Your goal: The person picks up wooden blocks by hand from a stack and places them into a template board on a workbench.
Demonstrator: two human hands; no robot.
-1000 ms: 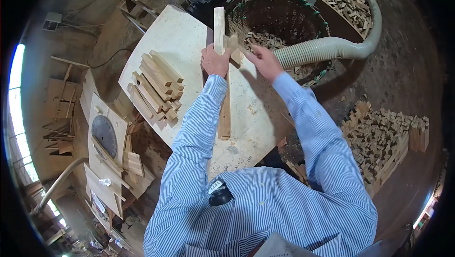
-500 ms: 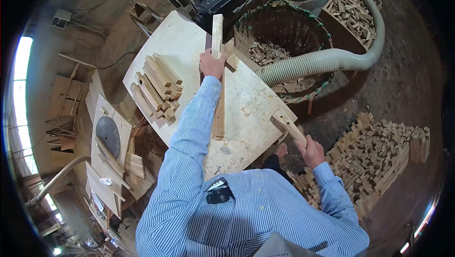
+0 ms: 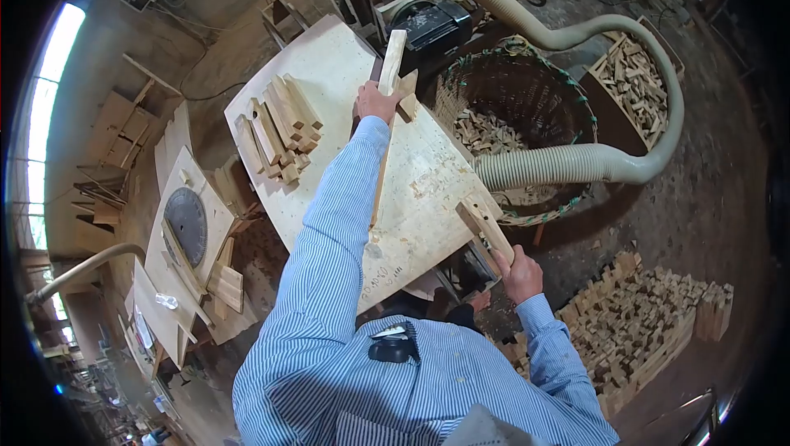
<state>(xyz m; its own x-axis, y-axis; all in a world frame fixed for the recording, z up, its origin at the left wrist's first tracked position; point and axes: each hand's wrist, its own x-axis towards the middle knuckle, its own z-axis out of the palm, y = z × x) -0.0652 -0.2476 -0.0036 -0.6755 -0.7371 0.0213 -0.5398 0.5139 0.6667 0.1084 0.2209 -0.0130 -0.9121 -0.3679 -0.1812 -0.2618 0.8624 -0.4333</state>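
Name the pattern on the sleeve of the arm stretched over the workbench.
Fine blue and white stripes on the left sleeve, clearest in the head view.

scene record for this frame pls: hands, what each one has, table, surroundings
left hand: gripping a long wooden strip at the far end of the table, strip tilted up
right hand: closed on a short wooden piece at the table's near right corner
table: pale plywood top
on table: stack of cut sticks, left of the left arm
right of table: woven basket with offcuts; dust hose lying across its rim
floor, lower right: pile of small wood blocks
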